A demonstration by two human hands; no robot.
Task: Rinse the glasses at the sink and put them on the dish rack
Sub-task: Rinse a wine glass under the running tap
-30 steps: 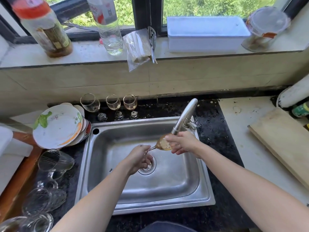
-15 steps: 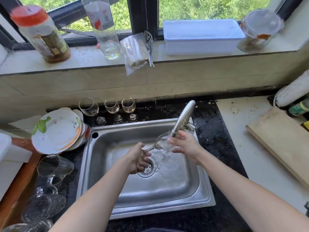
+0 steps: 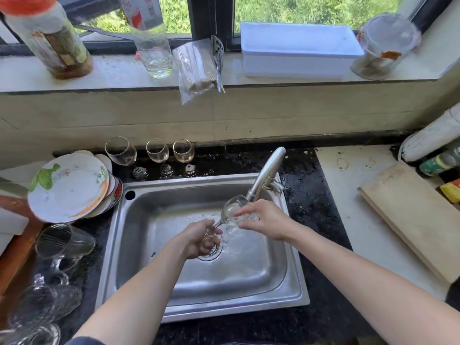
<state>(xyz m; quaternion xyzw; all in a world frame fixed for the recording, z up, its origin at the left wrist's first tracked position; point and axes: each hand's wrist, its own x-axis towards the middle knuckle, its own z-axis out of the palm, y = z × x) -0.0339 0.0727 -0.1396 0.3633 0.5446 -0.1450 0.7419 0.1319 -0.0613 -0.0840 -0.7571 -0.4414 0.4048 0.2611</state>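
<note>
Wine glass (image 3: 230, 211) lies tilted under the tap (image 3: 267, 173) at the 1 o'clock corner of the sink (image 3: 113, 245), its mouth toward the spout so water runs in. The left hand (image 3: 200, 239) is clamped on the stem to steady it, while the right hand (image 3: 263, 220) pinches the bowl, probably to rub it clean.

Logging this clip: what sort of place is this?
Probably a home kitchen. A stainless sink is set into a dark counter, its faucet runs over a wine glass held by the left hand and right hand, and stacked plates sit beside it.
</note>
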